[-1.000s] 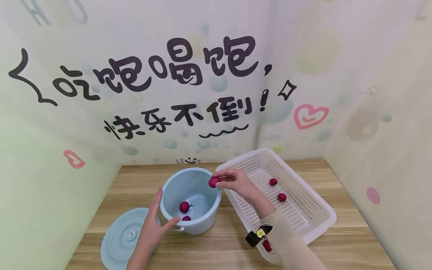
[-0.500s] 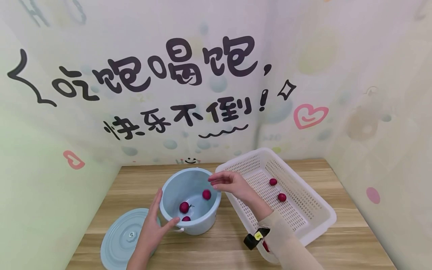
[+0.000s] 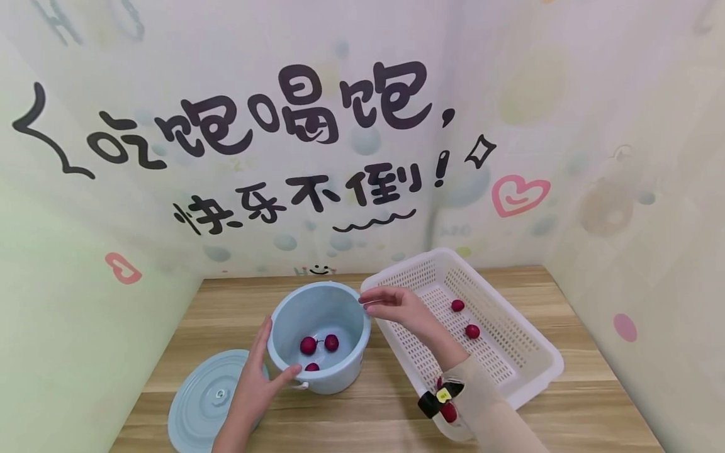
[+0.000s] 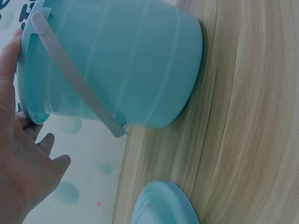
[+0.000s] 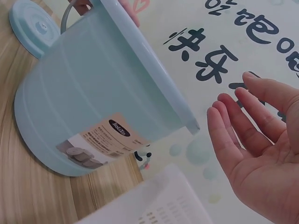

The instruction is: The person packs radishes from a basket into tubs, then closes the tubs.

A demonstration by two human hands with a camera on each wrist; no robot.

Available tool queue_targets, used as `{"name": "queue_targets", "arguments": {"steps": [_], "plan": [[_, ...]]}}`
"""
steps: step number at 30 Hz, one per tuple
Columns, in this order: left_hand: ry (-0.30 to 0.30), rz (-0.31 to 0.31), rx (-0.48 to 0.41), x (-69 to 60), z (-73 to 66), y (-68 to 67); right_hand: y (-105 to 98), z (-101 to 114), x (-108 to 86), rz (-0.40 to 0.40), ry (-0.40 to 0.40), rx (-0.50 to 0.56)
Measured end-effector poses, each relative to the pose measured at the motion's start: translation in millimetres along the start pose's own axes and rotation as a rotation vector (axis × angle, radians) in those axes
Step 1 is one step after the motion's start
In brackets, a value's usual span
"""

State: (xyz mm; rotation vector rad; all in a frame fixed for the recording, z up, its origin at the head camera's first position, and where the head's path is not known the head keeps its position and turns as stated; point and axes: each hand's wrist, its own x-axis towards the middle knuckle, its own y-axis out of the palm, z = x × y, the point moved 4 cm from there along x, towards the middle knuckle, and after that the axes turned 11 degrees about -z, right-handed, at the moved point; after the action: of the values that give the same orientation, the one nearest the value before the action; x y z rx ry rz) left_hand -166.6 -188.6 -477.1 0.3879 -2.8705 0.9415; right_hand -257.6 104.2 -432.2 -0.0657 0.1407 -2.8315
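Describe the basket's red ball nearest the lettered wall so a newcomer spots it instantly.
Find the white basket, right of the blue bucket in the head view. Inside, the target ball lies near a second ball. Unlike that one, it sits closer to the lettered wall and farther left.
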Motion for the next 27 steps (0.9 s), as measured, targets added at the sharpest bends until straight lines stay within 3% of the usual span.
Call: {"name": "queue_targets", "arguments": {"steps": [27], "plan": [[-0.009, 0.007, 0.004, 0.9, 0.4, 0.6, -37.1, -15.4, -18.8, -0.068, 0.018, -0.061]]}}
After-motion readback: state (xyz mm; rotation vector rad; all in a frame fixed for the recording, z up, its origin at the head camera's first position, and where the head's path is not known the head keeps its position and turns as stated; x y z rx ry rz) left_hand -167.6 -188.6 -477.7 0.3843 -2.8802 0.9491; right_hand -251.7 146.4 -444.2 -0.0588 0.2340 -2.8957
